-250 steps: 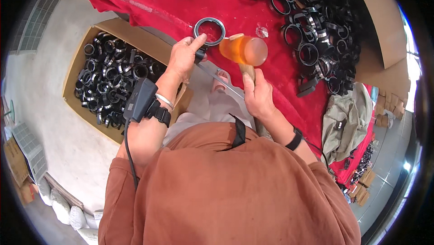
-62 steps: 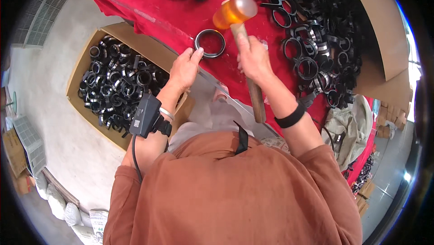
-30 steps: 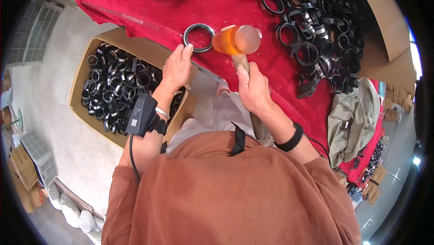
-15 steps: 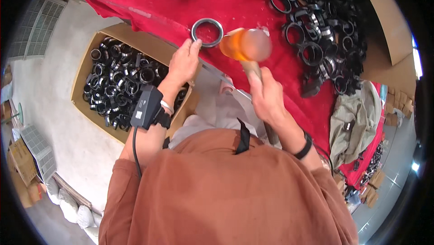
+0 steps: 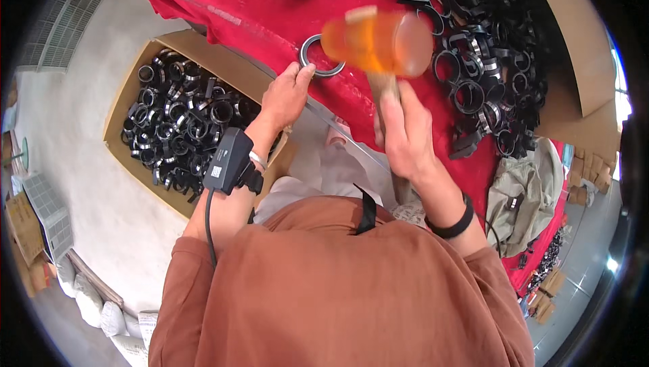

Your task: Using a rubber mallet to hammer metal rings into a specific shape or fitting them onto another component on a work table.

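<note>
Both hands are at the ring: the left hand (image 5: pixel 284 96) lies flat-ish on the red cloth, fingers loosely spread, fingertips touching the near edge of the metal ring (image 5: pixel 322 56) and pinning it down. Right hand (image 5: pixel 404 130) is wrapped tight round the wooden handle of the orange mallet (image 5: pixel 377 40), whose blurred head hangs just beside the ring, on its right. Looks like the hammering step, mid-swing, seating the ring flat on the table (image 5: pixel 270 15). The coming blow calls for the head to land square on the ring and clear of those steadying fingertips, which sit very close. Beyond the ring, further right, a heap of black clamps (image 5: pixel 487 62) covers the cloth; left of the ring and lower, a cardboard box (image 5: pixel 128 96) on the floor holds many more black rings. A small black device (image 5: pixel 226 162) is strapped at the left wrist
</note>
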Demonstrator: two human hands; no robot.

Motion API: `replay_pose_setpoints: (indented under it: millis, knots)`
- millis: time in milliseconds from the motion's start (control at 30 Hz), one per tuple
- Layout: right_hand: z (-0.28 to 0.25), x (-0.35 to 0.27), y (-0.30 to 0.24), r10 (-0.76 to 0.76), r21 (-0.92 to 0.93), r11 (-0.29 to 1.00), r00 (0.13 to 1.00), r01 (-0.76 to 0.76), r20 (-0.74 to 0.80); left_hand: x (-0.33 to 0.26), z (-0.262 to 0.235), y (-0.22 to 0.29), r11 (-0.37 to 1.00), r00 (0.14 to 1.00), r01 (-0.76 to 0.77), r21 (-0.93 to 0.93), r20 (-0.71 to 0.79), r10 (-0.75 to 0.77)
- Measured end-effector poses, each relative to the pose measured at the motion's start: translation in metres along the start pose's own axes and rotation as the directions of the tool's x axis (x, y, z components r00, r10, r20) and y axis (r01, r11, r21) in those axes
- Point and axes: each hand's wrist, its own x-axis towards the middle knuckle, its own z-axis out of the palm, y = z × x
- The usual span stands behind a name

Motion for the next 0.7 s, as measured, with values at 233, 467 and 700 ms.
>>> replay_pose_setpoints:
  millis: [233, 467, 700]
  knots:
    - [0.047, 0.073, 0.015, -0.014, -0.258, 0.965, 0.996, 0.035, 0.084, -0.001, -0.001, 0.010, 0.996, 0.997, 0.075, -0.047, -0.001, -0.076]
    - [0.031, 0.077, -0.004, -0.031, -0.070, 0.997, 0.997, 0.035, 0.068, -0.002, -0.002, 0.010, 0.996, 0.996, 0.087, -0.018, 0.010, -0.087]
    - [0.042, 0.079, 0.002, 0.061, -0.117, 0.992, 0.996, -0.053, 0.063, -0.001, -0.001, 0.009, 0.997, 0.997, 0.079, -0.007, -0.020, -0.079]
